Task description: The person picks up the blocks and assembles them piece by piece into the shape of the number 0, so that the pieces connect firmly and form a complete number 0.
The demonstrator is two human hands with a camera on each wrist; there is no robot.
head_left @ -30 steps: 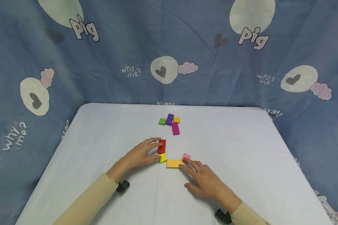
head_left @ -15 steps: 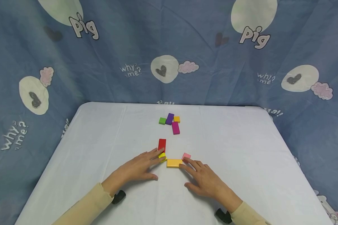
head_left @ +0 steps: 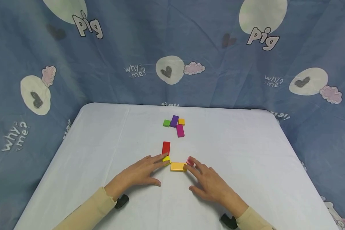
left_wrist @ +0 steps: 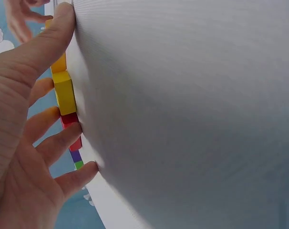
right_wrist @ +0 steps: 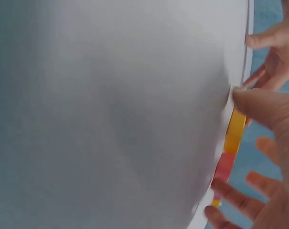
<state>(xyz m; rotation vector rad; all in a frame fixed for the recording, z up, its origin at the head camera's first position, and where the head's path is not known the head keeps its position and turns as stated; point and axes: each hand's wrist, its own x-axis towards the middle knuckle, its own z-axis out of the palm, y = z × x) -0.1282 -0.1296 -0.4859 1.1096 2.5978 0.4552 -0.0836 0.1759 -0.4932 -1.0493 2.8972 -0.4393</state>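
In the head view my left hand spreads its fingers, with fingertips over and against a small yellow block. A red block extends upward from the yellow one. An orange-yellow oblong block lies to the right, between both hands. My right hand touches a small pink block with one extended finger, while another finger rests at the right end of the orange-yellow block. Both thumbs stand apart from the blocks. Fingers partly cover the yellow and pink blocks.
Farther back on the white table lie a green block, a purple block, a small orange block and a magenta block. A blue printed cloth hangs behind the table.
My left hand has come down from beside the red block to the yellow one, its thumb leaving the yellow block. A right finger has shifted onto the pink block, which has turned slightly.
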